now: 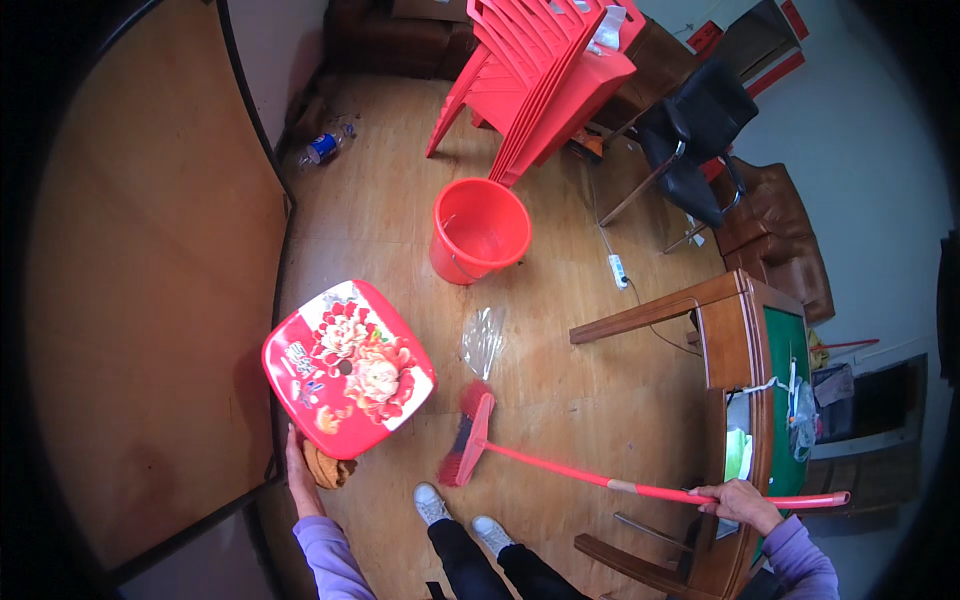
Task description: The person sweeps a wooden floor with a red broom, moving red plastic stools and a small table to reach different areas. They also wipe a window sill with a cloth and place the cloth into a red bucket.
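My left hand (298, 472) is at the near left edge of a red plastic stool (300, 397), its thumb side partly hidden. The square seat has rounded corners, a peony print, some writing and a small centre hole; its legs are out of sight beneath it. Bunched under the seat edge, against my palm, is an orange-brown cloth (328, 469). My right hand (739, 504) grips the upper part of a red broom handle (555, 466). The broom head (471, 442) rests on the floor before my shoes, its red and dark bristles turned left.
A red bucket (480, 232) stands ahead, before stacked red plastic chairs (532, 82). Clear plastic film (484, 339) lies near the broom. A plastic bottle (322, 148) lies by the wooden panel (165, 285). Rightward are a power strip (617, 271), a green-topped table (784, 352) and a black chair (694, 142).
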`<state>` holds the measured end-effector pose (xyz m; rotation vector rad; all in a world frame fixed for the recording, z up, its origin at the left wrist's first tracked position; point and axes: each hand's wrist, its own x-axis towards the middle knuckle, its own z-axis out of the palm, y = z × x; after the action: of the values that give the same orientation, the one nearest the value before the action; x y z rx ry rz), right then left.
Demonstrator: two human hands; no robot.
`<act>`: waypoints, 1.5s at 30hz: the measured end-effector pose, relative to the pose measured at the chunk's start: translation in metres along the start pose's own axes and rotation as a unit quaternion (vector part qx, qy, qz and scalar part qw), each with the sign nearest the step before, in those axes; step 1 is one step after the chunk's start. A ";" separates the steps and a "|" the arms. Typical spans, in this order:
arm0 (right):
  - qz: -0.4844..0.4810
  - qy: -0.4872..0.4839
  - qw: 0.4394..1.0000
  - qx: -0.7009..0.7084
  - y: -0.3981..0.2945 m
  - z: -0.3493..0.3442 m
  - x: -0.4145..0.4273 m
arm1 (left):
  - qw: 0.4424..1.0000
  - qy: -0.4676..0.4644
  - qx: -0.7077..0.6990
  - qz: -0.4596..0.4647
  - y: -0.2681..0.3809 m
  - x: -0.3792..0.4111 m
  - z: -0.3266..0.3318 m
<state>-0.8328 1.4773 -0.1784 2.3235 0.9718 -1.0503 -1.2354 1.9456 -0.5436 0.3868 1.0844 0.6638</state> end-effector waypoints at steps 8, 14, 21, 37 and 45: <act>-0.041 0.051 0.989 -0.131 0.001 -0.015 0.013 | 0.992 -0.019 -0.078 -0.095 -0.004 -0.109 0.075; -0.082 0.090 0.978 -0.168 0.032 -0.016 0.037 | 0.988 0.046 -0.113 -0.095 -0.003 -0.152 0.098; -0.207 0.220 0.924 -0.235 0.087 0.018 0.087 | 0.983 0.092 -0.151 0.054 -0.009 -0.282 0.135; -0.377 -0.210 0.771 0.469 -0.113 -0.005 0.228 | 0.942 -0.011 -0.215 0.257 -0.041 -0.583 0.137; -0.490 -0.184 0.722 0.453 -0.320 -0.045 0.167 | 0.902 0.049 -0.189 0.385 -0.079 -0.641 0.195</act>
<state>-0.9673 1.7917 -0.3042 1.8707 1.8584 -2.8144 -1.2298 1.4655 -0.0696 0.4443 0.8457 1.5872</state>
